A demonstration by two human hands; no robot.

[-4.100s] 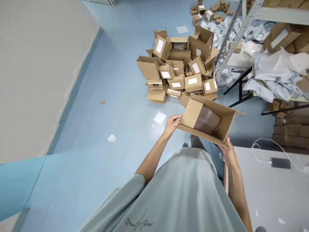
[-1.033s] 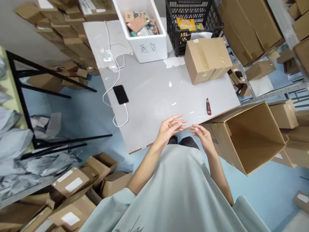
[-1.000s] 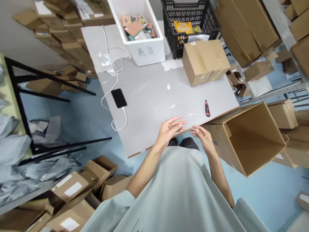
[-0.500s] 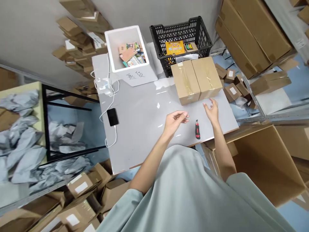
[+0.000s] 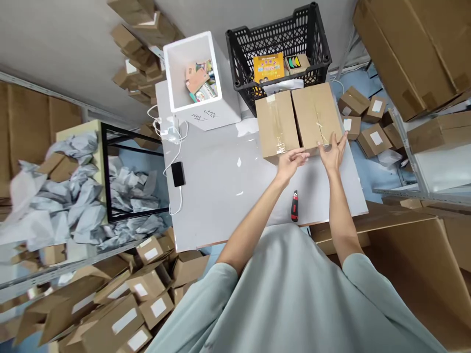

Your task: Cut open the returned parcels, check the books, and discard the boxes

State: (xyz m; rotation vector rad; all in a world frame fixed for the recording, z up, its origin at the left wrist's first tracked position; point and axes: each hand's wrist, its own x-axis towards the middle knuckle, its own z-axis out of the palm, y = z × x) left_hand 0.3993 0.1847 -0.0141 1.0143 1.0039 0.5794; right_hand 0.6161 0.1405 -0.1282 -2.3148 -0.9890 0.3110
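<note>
Two brown cardboard boxes, a left one [image 5: 276, 122] and a right one [image 5: 318, 110], stand side by side on the grey table [image 5: 213, 181]. My right hand [image 5: 332, 151] is at the near edge of the right box, its fingers spread and touching it. By the near edges where the boxes meet is my left hand [image 5: 290, 164], fingers stretched out to the right, with nothing visible in it. A red and black utility knife [image 5: 295, 208] lies on the table below my hands.
Behind the boxes stands a black crate [image 5: 277, 49] with packets. A white foam box [image 5: 221, 110] holds small cards. At the left are a phone [image 5: 178, 174] and white cables. A large open carton [image 5: 415, 264] stands at the lower right, with parcels around the table.
Both hands have moved forward to the near side of the boxes, and the right hand's fingers have spread onto the right box. The gap between the boxes looks wider. The view has shifted.
</note>
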